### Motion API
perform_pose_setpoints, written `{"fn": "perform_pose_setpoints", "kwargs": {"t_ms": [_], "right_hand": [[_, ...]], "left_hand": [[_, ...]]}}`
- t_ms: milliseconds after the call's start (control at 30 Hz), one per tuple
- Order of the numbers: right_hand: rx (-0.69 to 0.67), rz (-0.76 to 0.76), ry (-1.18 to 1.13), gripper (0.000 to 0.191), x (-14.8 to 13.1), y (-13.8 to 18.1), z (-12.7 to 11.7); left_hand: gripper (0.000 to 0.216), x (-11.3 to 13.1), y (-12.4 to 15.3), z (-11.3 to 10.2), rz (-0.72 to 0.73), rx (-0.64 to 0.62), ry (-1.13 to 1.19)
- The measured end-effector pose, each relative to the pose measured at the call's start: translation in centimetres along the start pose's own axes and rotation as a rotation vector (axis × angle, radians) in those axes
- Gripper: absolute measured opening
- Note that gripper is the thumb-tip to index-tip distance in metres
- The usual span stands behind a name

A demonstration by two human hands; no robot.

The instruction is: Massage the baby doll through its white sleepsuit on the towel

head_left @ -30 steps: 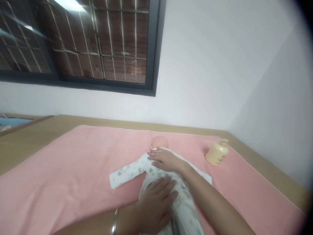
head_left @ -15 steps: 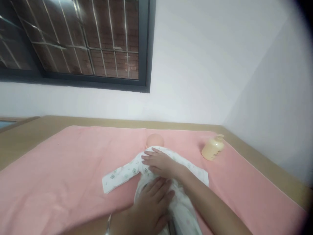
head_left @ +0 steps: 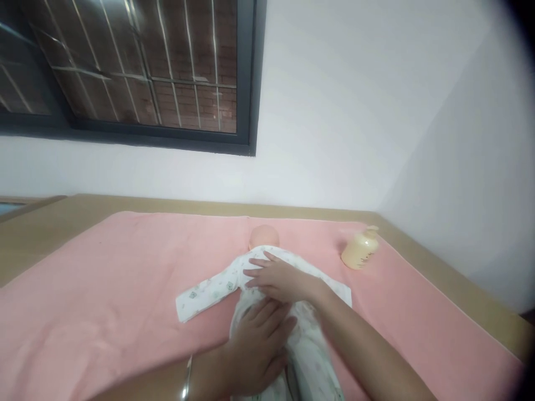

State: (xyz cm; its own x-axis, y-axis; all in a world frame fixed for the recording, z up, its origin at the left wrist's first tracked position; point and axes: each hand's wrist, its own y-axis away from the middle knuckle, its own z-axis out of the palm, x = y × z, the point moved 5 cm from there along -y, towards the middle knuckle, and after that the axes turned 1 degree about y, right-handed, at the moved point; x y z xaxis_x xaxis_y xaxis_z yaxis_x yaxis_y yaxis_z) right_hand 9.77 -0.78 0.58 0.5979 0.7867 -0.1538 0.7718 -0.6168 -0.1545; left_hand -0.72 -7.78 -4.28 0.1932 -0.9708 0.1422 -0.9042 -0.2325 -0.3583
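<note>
A baby doll lies on a pink sheet, its rounded head pointing away from me. White printed baby clothes cover its body, with the sleeves spread to both sides. My right hand rests flat on the upper part of the clothes, fingers spread and pointing left. Just below it, my left hand lies palm down over the middle of the clothes, its fingers stretched forward close to my right hand. A silver bangle circles my left wrist. The doll's lower part is partly hidden by my left hand and forearm.
A cream pump bottle stands on the pink sheet to the right of the doll. Wooden board borders the sheet, with a white wall behind. A dark-framed barred window is at upper left.
My right hand has shifted very slightly on the clothes, its fingers a little more spread. The view has tilted a touch; my left hand stays in nearly the same place.
</note>
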Motion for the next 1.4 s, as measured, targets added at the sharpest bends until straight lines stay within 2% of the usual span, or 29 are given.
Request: {"fn": "perform_pose_setpoints", "kwargs": {"t_ms": [133,267,333,467,600,700,833,933,1000,1133,1267,1400], "right_hand": [[0.037,0.066,-0.079,0.036,1.7,-0.7,0.4],[-0.025,0.179,-0.259,0.044,4.6,1.7,-0.6],[-0.069,0.205,-0.349,0.047,5.1,3.2,-1.3],[-0.094,0.162,-0.374,0.040,3.5,4.1,-2.1],[-0.070,0.011,-0.193,0.040,0.4,1.6,-0.9],[0.002,0.001,-0.071,0.037,0.1,-0.4,0.0],[-0.012,0.072,-0.130,0.041,3.0,-0.1,0.3],[-0.071,0.190,-0.267,0.052,5.7,2.1,-0.2],[-0.107,0.231,-0.342,0.058,6.4,3.6,-0.7],[-0.138,0.185,-0.387,0.049,4.7,4.4,-1.4],[-0.088,0.029,-0.227,0.042,1.5,1.7,-0.5],[0.025,0.062,-0.087,0.035,1.5,-0.9,0.7]], "left_hand": [[0.064,0.0,0.1,-0.1,0.009,0.021,-0.002],[0.063,0.2,0.1,-0.5,0.029,0.028,-0.036],[0.062,0.2,0.1,-0.5,0.034,0.030,-0.039],[0.062,0.1,0.1,-0.5,0.034,0.048,-0.017],[0.062,-0.1,0.1,-0.2,0.016,0.030,0.015],[0.061,-0.2,0.1,0.0,-0.007,0.003,0.016],[0.060,0.0,0.1,-0.1,0.016,0.009,-0.023],[0.059,0.1,0.2,-0.2,0.023,0.017,-0.058],[0.059,0.2,0.2,-0.3,0.033,0.030,-0.062],[0.059,0.1,0.2,-0.2,0.031,0.018,-0.048],[0.060,-0.1,0.2,0.2,0.017,-0.005,-0.036],[0.059,-0.1,0.1,0.3,0.005,-0.015,-0.025]]}}
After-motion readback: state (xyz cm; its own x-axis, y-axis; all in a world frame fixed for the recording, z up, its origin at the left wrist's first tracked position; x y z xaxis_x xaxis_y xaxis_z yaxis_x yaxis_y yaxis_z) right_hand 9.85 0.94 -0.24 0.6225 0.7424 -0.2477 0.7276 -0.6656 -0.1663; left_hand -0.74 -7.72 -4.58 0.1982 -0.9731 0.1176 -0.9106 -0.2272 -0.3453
